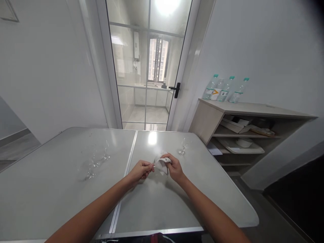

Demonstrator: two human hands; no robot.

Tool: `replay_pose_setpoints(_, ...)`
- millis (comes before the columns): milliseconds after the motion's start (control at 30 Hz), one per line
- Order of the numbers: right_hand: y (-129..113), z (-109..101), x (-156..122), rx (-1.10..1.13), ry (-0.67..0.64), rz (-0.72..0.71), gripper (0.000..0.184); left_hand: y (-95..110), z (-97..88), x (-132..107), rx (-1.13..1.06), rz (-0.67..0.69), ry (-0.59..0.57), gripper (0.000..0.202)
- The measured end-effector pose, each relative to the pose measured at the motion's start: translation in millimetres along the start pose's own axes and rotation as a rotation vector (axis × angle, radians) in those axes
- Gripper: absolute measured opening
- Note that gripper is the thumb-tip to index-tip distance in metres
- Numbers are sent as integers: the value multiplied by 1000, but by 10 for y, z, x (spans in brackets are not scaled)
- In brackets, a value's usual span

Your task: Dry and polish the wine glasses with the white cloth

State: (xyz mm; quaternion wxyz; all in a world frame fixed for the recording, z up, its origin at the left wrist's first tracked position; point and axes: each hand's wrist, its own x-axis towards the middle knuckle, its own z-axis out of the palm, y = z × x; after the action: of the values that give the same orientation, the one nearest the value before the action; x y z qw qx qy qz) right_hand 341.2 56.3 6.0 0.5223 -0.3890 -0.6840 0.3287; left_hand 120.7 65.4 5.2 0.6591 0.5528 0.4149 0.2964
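Above the right half of the table, my two hands meet at a clear stemmed glass (162,172) and a white cloth (164,160). My left hand (141,169) is closed, its fingertips pinching the left end of the glass, apparently at the stem. Wrapped around the cloth, my right hand (175,167) presses it against the bowl of the glass. The cloth and fingers hide part of the glass. Behind my right hand, another stemmed glass (182,147) stands upright. Several more clear stemmed glasses (95,162) are grouped on the left half of the table.
The grey table (152,206) has a metal seam (124,182) across it. Beyond it is a glass door (146,67) with a black handle (176,89). A wooden shelf unit (210,118) at right holds trays and a bowl (243,142), with several plastic bottles (224,89) on top.
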Motion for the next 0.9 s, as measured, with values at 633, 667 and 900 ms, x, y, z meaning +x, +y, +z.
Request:
replay_pose_setpoints(633, -237, 111, 10, -826, -395, -509, 42, -87, 94, 5, 456, 348, 190, 29)
replay_pose_setpoints(667, -246, 91, 8, -817, -398, -468, 36, -79, 94, -13, 545, 419, 182, 27)
replay_pose_setpoints(900, -120, -74, 87, -188, -229, 139, 35, 20, 133, -115, 781, 637, 80, 22)
